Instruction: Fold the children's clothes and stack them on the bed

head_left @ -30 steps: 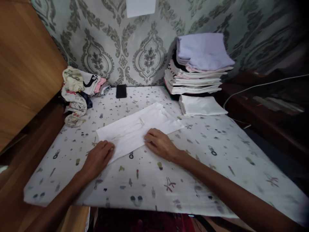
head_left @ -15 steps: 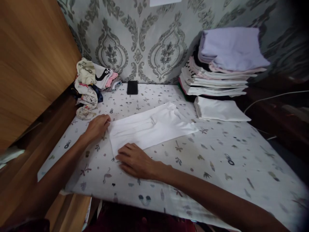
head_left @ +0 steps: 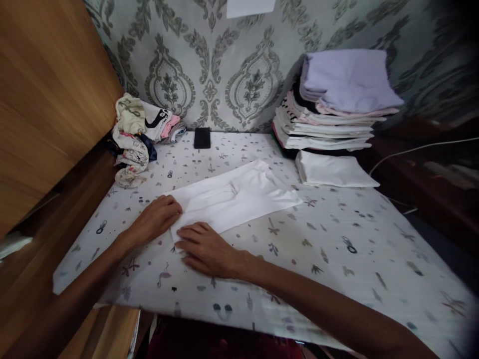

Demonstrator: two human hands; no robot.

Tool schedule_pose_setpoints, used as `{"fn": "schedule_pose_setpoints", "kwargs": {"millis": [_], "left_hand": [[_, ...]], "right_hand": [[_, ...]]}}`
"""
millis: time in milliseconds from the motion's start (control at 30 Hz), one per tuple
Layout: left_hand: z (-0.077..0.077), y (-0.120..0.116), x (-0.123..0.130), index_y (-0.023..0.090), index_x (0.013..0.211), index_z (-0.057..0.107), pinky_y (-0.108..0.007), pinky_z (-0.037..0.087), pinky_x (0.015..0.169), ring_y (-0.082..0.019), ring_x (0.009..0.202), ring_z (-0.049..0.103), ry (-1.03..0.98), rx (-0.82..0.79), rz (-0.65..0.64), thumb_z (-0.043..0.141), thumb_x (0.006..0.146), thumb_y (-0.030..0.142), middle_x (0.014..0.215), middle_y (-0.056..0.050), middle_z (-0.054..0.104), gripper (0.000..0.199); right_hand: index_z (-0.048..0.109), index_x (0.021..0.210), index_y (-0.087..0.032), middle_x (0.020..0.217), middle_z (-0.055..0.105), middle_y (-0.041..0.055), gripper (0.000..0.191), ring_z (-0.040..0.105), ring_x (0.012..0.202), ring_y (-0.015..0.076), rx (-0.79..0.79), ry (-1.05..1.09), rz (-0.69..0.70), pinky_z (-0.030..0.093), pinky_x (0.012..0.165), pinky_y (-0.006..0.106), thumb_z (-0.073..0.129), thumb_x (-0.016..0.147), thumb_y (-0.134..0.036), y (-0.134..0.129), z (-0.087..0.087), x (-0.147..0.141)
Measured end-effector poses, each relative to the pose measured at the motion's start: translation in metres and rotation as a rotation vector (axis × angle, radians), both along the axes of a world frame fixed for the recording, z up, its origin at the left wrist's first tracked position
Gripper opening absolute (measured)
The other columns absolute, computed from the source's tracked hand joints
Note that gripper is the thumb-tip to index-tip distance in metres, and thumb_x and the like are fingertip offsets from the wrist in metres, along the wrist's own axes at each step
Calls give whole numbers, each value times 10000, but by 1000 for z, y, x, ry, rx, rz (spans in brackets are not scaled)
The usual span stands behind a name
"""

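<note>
A white garment [head_left: 239,197], folded lengthwise into a long shape with some creases, lies flat across the middle of the patterned sheet. My left hand [head_left: 159,218] rests at its left end, fingers curled together over the edge; what is between the fingertips is too small to make out. Just to the right and nearer to me, my right hand [head_left: 205,249] lies on the near left corner of the garment, palm down with the fingers apart.
Folded clothes [head_left: 329,119] are stacked at the back right, topped by a lilac one, with a folded white cloth [head_left: 337,169] before them. Crumpled clothes [head_left: 132,142] lie back left. A black flat object [head_left: 202,138] sits near the wall. Wooden furniture [head_left: 48,89] stands left.
My left hand has moved right and nearer to me along the garment's left end, closer to my right hand. My right hand has hardly moved. The view has shifted slightly.
</note>
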State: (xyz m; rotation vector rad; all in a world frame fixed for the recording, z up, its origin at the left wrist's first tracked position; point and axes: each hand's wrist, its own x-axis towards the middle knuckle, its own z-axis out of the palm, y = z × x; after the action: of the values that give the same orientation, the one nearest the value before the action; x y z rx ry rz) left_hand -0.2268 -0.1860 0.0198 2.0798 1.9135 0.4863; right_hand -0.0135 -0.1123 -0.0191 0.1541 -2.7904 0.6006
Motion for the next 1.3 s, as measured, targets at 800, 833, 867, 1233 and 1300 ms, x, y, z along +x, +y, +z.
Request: {"fn": "schedule_pose_setpoints", "kwargs": {"millis": [800,833,867,1233,1300], "left_hand": [[-6,32,-50,215,944,609,-325,443,726,-240,830,603,43,-9,409,456,801,471,834,-46,645,331],[-7,35,-53,216,920,603,-318,428,699,-232,792,596,46,-51,411,457,796,481,798,-34,636,326],[-8,37,-54,218,894,599,-311,410,668,-224,754,585,38,-99,411,460,789,495,765,-23,626,327],[-5,43,-58,221,637,490,-257,306,531,-147,554,452,-333,-146,393,594,589,494,534,50,476,297],[-1,42,-53,224,674,488,-245,306,498,-142,510,458,-490,-170,420,634,566,489,502,61,479,321]], "right_hand": [[652,993,-132,1010,671,126,177,583,928,260,257,-85,-168,512,742,384,566,945,-280,-23,12,0],[653,974,-132,958,664,116,158,574,880,253,265,-109,-171,505,709,375,549,941,-246,-24,13,-2],[652,976,-129,934,656,112,151,564,859,249,270,-121,-172,500,696,370,537,935,-219,-25,14,-3],[631,985,-103,919,653,132,201,558,847,246,294,-175,-209,462,635,342,508,868,5,-29,25,-10],[632,964,-117,897,665,122,197,570,836,239,244,-161,-245,457,649,339,488,888,-6,-29,24,-11]]}}
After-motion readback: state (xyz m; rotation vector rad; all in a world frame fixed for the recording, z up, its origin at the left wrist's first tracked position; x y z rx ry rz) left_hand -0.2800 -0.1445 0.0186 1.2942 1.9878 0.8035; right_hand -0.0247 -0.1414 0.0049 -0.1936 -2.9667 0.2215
